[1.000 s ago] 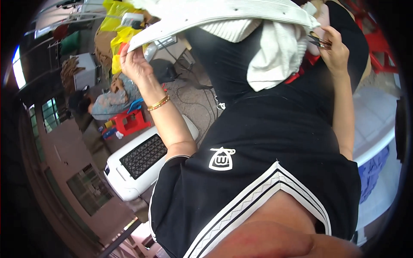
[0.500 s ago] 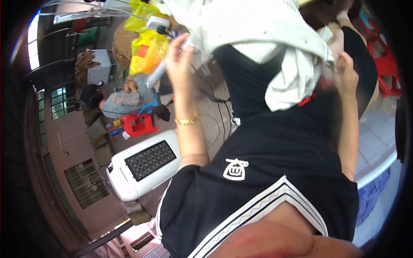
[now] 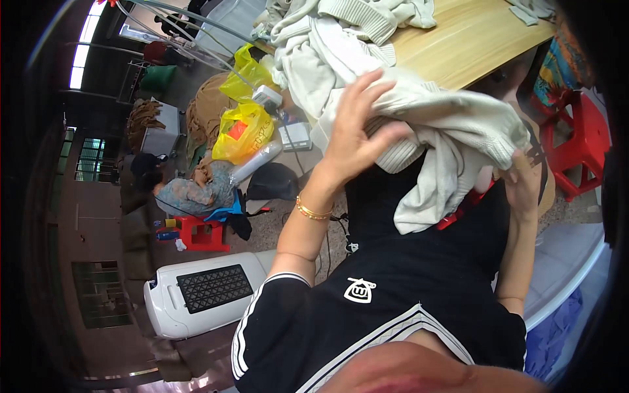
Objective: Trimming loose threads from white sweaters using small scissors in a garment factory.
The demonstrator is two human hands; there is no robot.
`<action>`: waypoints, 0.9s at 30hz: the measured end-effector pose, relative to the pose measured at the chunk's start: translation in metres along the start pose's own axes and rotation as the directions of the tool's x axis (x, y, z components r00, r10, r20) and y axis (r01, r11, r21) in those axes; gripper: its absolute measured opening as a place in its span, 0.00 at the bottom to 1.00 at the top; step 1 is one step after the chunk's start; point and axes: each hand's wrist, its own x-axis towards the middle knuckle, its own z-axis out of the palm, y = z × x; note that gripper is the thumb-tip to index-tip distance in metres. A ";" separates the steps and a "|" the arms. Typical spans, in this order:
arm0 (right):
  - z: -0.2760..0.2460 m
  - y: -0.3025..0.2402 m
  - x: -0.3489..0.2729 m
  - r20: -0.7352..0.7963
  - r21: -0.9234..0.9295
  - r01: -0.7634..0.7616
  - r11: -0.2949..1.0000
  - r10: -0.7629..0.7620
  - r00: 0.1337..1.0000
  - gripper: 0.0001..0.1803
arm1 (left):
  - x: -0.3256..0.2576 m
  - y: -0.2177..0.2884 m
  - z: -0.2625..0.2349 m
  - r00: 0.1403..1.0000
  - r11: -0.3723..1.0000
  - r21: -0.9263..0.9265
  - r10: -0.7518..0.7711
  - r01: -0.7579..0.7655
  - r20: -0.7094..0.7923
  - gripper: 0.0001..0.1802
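Note:
A white knit sweater with ribbed edges hangs from the table's near edge over my lap, its lower part bunched and dangling. My left hand is over the sweater's left part, fingers spread and thumb out, gripping nothing. Whether its palm touches the knit I cannot tell. At the sweater's ribbed right end, my right hand has its fingers closed on the edge; the fingertips are partly hidden. More white knitwear lies heaped on the wooden table beyond.
Red stools stand at the right, beside a pale plastic bin. To the left are yellow plastic bags, a white appliance with a black grille and a seated person. Cables run across the floor.
My left hand has swung right, from beside the sweater to over it. The right hand stays at the sweater's right end. The view has shifted, showing more of the table and the knitwear heap.

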 end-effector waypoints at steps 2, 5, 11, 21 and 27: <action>0.043 -0.024 0.005 0.053 -0.086 0.070 0.994 -0.066 0.996 0.08 | 0.019 0.027 0.008 0.976 0.992 0.049 0.101 -0.112 0.193 0.62; 0.093 -0.044 0.008 0.446 -0.180 0.179 0.967 -0.082 0.891 0.21 | 0.034 0.043 0.028 0.956 0.978 -0.066 0.209 -0.200 0.204 0.41; 0.107 0.010 0.057 0.358 -0.553 0.380 0.742 -0.200 0.912 0.35 | 0.043 0.034 -0.012 0.971 0.983 -0.182 -0.036 -0.008 -0.235 0.14; 0.109 -0.030 0.070 0.281 -0.183 0.528 0.829 -0.470 0.837 0.10 | 0.042 -0.013 -0.037 0.974 0.945 -0.325 -0.112 0.043 -0.196 0.36; 0.103 -0.127 0.041 0.351 0.588 0.288 0.756 -0.559 0.751 0.22 | 0.050 0.035 0.028 0.950 0.972 0.132 0.155 -0.196 0.269 0.74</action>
